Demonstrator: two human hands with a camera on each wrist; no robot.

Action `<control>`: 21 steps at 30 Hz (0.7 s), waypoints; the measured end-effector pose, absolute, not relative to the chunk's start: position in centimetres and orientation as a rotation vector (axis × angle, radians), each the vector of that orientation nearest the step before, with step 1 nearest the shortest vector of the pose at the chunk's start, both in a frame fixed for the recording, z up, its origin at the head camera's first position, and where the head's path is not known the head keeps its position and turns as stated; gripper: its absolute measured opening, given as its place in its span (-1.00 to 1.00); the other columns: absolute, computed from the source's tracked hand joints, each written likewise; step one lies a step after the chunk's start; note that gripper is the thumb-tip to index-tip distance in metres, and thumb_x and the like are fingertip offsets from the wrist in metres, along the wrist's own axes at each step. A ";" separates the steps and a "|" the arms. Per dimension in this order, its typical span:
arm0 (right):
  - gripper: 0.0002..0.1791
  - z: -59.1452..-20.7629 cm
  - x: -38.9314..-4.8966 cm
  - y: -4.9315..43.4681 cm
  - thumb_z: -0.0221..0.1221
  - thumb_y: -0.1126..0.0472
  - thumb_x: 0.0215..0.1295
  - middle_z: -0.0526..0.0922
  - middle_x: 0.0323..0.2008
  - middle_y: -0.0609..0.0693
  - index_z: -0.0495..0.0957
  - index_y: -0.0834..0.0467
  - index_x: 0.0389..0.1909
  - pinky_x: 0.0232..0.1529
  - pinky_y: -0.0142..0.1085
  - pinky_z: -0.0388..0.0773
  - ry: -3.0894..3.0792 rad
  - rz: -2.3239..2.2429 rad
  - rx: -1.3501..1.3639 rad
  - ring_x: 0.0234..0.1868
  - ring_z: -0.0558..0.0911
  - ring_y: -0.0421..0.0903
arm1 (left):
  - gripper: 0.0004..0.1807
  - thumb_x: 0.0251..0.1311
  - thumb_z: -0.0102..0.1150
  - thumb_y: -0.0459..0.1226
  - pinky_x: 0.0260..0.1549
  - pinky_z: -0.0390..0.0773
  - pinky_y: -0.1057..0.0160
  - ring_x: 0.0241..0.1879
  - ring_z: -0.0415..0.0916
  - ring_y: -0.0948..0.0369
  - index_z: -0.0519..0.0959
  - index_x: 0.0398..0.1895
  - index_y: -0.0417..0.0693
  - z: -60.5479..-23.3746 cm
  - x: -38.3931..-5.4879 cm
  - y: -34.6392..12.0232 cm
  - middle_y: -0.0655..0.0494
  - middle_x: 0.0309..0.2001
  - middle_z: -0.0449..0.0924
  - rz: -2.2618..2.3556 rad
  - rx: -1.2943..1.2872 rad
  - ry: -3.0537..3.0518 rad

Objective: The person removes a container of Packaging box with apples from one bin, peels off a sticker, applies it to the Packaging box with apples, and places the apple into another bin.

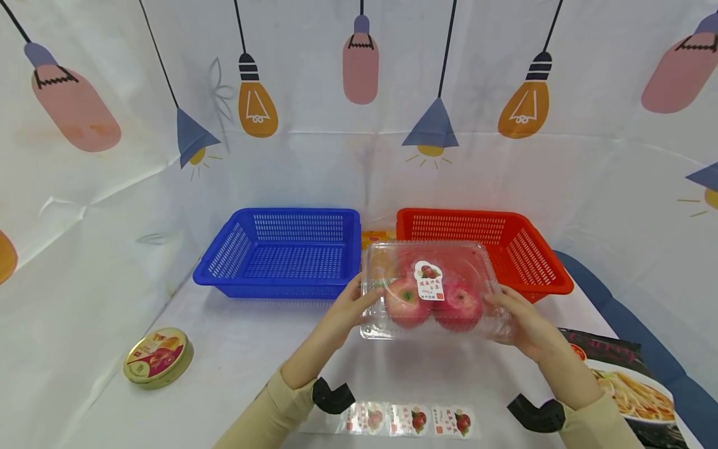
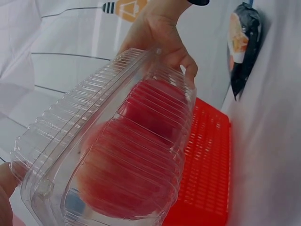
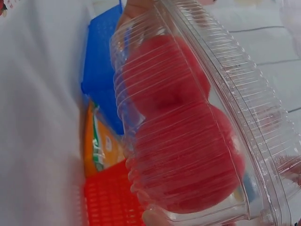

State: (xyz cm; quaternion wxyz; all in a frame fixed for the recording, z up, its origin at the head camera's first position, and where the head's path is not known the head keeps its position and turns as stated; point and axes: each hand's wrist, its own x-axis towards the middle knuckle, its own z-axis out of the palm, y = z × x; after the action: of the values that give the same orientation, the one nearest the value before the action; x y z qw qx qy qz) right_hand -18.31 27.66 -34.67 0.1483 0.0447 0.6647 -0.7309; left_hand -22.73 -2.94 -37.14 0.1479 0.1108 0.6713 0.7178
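Both hands hold a clear plastic clamshell box of apples (image 1: 374, 318) by its two short sides, in front of the baskets. My left hand (image 1: 349, 305) grips the left end, thumb over the lid's edge. At the opposite end my right hand (image 1: 524, 321) does the same. Red apples (image 1: 407, 304) show through the plastic, and a white apple-picture sticker (image 1: 429, 282) is on the lid. In the left wrist view the box (image 2: 94, 101) is tilted, with the right hand (image 2: 157, 35) around its far end. The right wrist view shows two apples (image 3: 183, 155) through the box wall.
A blue basket (image 1: 280, 290) stands back left, a red basket (image 1: 541, 288) back right, an orange packet (image 1: 374, 238) between them. A round tin (image 1: 158, 358) lies left. Near the front is a strip of apple stickers (image 1: 408, 420). A black noodle packet (image 1: 628, 386) lies right, by a blue chair (image 1: 645, 330).
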 end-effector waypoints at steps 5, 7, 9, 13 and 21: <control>-0.84 -34.0 -19.1 28.3 -0.05 0.00 0.35 0.44 -0.11 -0.31 0.38 -0.29 -0.10 -0.07 -0.18 0.54 1.854 -2.175 0.136 -0.04 0.41 -0.21 | -0.32 0.28 0.01 -0.09 0.09 0.33 -0.16 0.16 0.31 -0.12 0.05 0.40 -0.05 -36.5 -23.7 -2.4 -0.24 0.25 0.22 2.073 0.303 1.910; -0.83 -33.8 -19.4 28.4 -0.05 0.00 0.35 0.41 -0.06 -0.29 0.41 -0.28 -0.10 -0.06 -0.17 0.53 1.831 -2.205 0.153 -0.02 0.40 -0.20 | -0.33 0.29 -0.03 -0.08 0.11 0.32 -0.14 0.19 0.27 -0.14 0.03 0.40 -0.07 -36.3 -24.0 -2.3 -0.22 0.28 0.18 2.089 0.292 1.889; -0.81 -33.6 -19.8 28.4 -0.03 -0.01 0.34 0.34 -0.02 -0.27 0.35 -0.26 -0.06 -0.05 -0.17 0.52 1.790 -2.237 0.209 0.01 0.36 -0.20 | -0.33 0.30 -0.07 -0.07 0.12 0.31 -0.13 0.20 0.24 -0.15 0.03 0.40 -0.08 -36.2 -24.3 -2.2 -0.21 0.30 0.14 2.100 0.282 1.870; -0.69 -33.6 -20.6 28.7 0.04 -0.07 0.29 0.25 -0.01 -0.25 0.18 -0.24 -0.02 -0.02 -0.19 0.51 1.732 -2.256 0.339 0.03 0.29 -0.18 | -0.33 0.29 -0.08 -0.07 0.09 0.37 -0.06 0.16 0.26 -0.13 0.03 0.39 -0.12 -36.2 -24.7 -1.9 -0.20 0.30 0.12 2.117 0.285 1.847; -0.61 -33.5 -21.8 30.0 0.10 -0.09 0.24 0.20 -0.04 -0.22 0.12 -0.23 -0.05 -0.05 -0.22 0.53 1.631 -2.299 0.515 0.02 0.22 -0.16 | -0.35 0.30 -0.14 -0.02 0.04 0.38 0.02 0.25 0.16 -0.12 0.09 0.37 -0.13 -36.3 -25.7 -0.6 -0.14 0.34 0.10 2.169 0.360 1.839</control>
State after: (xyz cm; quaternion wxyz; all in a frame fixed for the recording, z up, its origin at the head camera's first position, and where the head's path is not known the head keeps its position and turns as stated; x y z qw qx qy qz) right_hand -21.76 29.97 -33.48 0.1373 0.1781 0.5638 -0.7947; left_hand -25.68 -0.61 -36.33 0.1372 0.1243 0.6355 0.7496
